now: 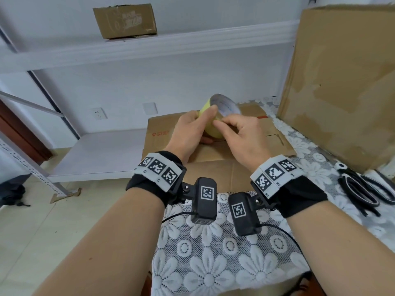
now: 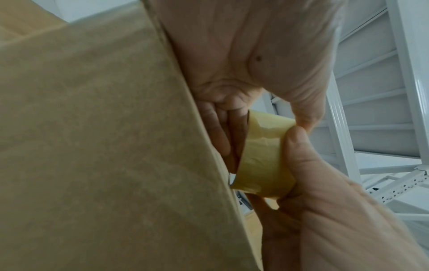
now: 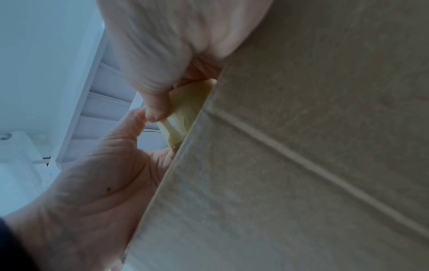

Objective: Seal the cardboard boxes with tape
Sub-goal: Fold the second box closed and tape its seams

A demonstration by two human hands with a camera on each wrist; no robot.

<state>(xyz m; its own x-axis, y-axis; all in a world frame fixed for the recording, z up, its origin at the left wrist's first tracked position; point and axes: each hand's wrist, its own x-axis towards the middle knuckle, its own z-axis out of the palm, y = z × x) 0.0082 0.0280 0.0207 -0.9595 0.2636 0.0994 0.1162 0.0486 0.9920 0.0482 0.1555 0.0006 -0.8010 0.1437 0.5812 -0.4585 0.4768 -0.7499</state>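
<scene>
**Yellow tape held up in two hands**

Yellow tape roll (image 1: 215, 116) sits in the left hand (image 1: 190, 133), whose fingers and thumb curl round it. The right hand (image 1: 241, 135) is just beside it, thumb and finger pinching at the side of the roll. Right under both hands lies a flat cardboard box (image 1: 213, 154) on a lace tablecloth (image 1: 213, 248). Off to the right of the hands lie black scissors (image 1: 363, 189), and a big cardboard sheet (image 1: 346, 71) stands behind them. Far above the hands, a small box (image 1: 125, 21) rests on a white shelf (image 1: 149, 48).

White wall (image 1: 192, 82), white metal shelving (image 1: 149, 45), beige tile floor (image 1: 32, 221).
</scene>
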